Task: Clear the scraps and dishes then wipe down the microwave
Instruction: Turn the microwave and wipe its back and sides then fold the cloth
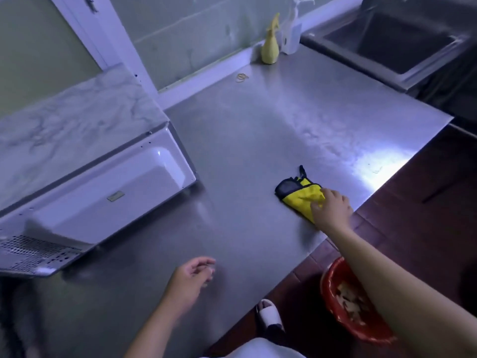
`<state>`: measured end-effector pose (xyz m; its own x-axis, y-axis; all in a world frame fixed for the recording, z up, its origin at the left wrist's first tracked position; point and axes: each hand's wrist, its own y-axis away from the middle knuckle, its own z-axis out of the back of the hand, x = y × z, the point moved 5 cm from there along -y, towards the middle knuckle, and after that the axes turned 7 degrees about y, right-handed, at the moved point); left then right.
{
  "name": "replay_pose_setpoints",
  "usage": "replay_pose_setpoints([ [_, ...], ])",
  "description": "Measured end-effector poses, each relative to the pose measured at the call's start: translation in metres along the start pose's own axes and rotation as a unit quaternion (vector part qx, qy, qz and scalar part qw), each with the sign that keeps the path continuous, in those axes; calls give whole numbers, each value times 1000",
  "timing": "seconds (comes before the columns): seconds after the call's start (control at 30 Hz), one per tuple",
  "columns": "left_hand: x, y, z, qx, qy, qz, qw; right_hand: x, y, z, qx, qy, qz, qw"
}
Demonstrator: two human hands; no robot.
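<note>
A white microwave point(85, 192) with a marble-patterned top stands at the left of the steel counter point(258, 130), its back and vents toward me. A folded yellow cloth point(300, 196) with a black mesh part lies near the counter's right edge. My right hand point(331, 209) reaches onto the cloth, its fingers pinching the yellow fabric. My left hand point(192, 279) hovers over the counter in front of me, loosely curled and holding nothing.
A yellow spray bottle point(270, 46) and a clear pump bottle point(291, 32) stand at the back wall, rubber bands point(241, 77) near them. A steel sink point(392, 40) sits at the far right. A red bin point(353, 303) with scraps stands on the floor by my foot.
</note>
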<state>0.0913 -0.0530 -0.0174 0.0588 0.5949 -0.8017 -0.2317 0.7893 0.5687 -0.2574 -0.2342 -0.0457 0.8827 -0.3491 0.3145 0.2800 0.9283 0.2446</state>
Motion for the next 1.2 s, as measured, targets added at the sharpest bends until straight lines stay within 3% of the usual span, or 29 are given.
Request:
replay_pose_setpoints([
  [0.13,5,0,7,-28,14,7,999,3,-35,4,51,28,-51,997],
  [0.23,10,0,13,-42,23,18,999,4,-53,11,102,-63,-88,989],
  [0.3,12,0,16,-50,25,24,998,11,-62,14,130,-144,-46,980],
  [0.4,13,3,17,-61,32,28,997,30,-74,25,131,-178,44,974],
  [0.5,14,6,17,-68,37,33,996,41,-87,20,119,-128,82,981],
  [0.63,16,9,13,-66,36,30,997,31,-82,7,28,78,61,995],
  [0.73,19,11,11,-60,38,37,997,38,-35,-4,-57,58,164,983],
  [0.8,23,13,15,-59,36,44,997,31,-4,-31,-35,116,207,971],
  [0.9,28,18,25,-59,28,53,997,9,4,-62,0,178,185,966],
  [1.2,39,40,52,-37,48,32,998,32,0,-46,-19,39,83,996],
])
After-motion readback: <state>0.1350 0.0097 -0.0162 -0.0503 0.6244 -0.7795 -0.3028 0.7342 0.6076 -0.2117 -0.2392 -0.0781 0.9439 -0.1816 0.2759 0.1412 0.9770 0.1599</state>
